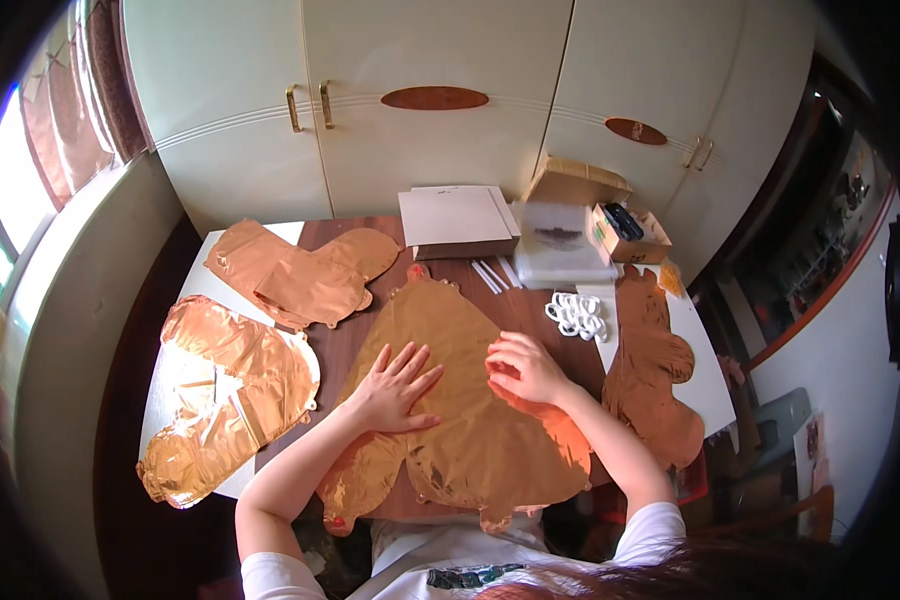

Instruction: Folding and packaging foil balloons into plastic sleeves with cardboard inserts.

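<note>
1. Left hand (395, 378): flat, fingers spread, pressing the crinkled copper foil balloon (460, 410) on the table (345, 335).
2. Right hand (523, 368): fingers curled, pinching the foil.
3. White plastic rings (577, 314) just beyond.

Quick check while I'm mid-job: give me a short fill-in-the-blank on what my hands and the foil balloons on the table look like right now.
1. The left hand lies flat, fingers spread, on the large ____-coloured foil balloon.
2. The right hand rests on the same balloon with its fingers ____.
3. The white plastic rings lie beyond the ____ hand.
4. The open cardboard box stands at the table's far ____ corner.

Missing words: copper; curled; right; right
</note>
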Tool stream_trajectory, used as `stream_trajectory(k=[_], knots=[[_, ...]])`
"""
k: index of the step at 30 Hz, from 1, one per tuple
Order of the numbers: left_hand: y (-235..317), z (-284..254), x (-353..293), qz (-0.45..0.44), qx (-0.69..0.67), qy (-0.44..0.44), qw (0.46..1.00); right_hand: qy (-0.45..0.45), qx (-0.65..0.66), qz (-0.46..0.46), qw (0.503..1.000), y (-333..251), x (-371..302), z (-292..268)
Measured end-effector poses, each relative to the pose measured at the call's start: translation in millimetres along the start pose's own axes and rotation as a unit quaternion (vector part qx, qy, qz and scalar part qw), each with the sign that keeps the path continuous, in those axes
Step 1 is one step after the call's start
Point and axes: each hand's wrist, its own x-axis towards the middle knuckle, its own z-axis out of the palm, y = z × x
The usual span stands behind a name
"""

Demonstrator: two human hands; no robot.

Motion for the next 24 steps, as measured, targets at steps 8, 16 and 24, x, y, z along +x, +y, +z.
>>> stream_trajectory(k=[8, 16, 24], knots=[[1, 2, -2, 0.003, 0.013, 0.018, 1.0, -0.124, -0.145, 0.233, 0.954, 9, 47, -17], [1, 4, -2, 0.0, 0.006, -0.001, 1.0, -0.268, -0.019, 0.316, 0.91, -4, 62, -37], [1, 3, -2, -0.005, -0.002, 0.008, 1.0, -0.228, 0.037, 0.035, 0.972, -6, -1, -37]])
